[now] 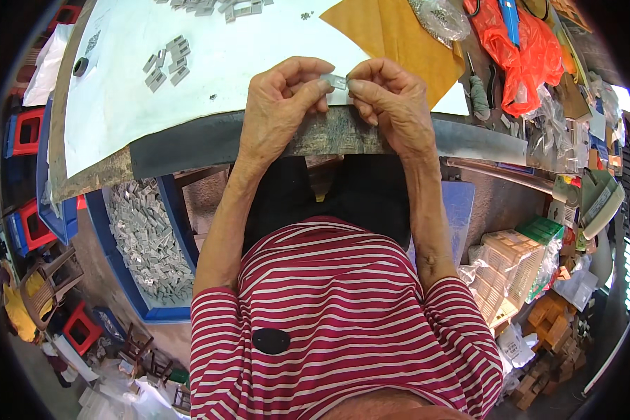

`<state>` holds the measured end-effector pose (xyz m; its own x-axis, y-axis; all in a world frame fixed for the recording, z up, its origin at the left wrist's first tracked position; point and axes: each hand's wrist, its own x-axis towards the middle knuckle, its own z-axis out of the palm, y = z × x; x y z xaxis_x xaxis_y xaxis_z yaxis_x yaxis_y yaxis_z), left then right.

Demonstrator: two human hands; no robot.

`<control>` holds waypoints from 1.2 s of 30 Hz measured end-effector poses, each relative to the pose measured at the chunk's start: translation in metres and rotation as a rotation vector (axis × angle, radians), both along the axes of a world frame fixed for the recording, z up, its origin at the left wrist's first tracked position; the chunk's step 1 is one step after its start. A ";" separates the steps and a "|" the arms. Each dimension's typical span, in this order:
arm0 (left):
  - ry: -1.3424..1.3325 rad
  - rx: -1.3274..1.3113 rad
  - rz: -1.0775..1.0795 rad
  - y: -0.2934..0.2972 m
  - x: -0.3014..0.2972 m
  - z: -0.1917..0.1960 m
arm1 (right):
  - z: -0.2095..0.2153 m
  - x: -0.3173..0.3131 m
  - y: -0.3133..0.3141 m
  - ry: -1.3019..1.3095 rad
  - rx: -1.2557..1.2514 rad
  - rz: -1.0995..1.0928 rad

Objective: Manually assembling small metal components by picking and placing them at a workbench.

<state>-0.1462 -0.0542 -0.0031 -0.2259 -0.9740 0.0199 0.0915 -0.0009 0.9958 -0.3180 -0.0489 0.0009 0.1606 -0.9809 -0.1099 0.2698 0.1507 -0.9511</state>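
Over the table's near edge, a small grey rectangular metal piece (337, 82) is held level between my two hands. My left hand (276, 105) pinches its left end between thumb and forefinger. The thumb and forefinger of my right hand (397, 103) close on its right end; anything tiny between those fingertips is hidden. To the left, a loose group of similar grey pieces (168, 63) lies on the white sheet (119, 105). More grey pieces (245, 10) lie at the far edge of view. Tiny dark bits (306, 15) sit on the sheet.
Brown paper (392, 35) covers the sheet's right part, with a clear bag of small parts (439, 19) on it. Beyond are a red plastic bag (521, 63) and a screwdriver-like tool (479, 98). A blue bin (164, 313) full of grey pieces stands below left; crates (504, 269) stand right.
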 end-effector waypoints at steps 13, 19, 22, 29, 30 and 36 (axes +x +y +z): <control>-0.088 -0.042 -0.037 0.002 0.001 0.000 | 0.001 -0.003 -0.005 0.072 0.063 0.126; -0.074 -0.034 -0.033 0.003 0.002 0.001 | 0.003 0.000 -0.004 0.142 0.050 0.129; -0.035 -0.014 -0.036 0.002 0.002 0.001 | 0.004 0.004 -0.004 0.177 0.012 0.101; -0.008 0.002 -0.088 0.000 0.005 0.001 | -0.001 0.006 -0.002 0.097 -0.020 0.077; -0.008 -0.002 -0.087 0.000 0.005 0.001 | -0.002 0.005 -0.002 0.032 0.005 0.094; 0.005 -0.009 -0.064 0.000 0.005 -0.004 | 0.002 0.006 -0.003 0.032 -0.002 0.123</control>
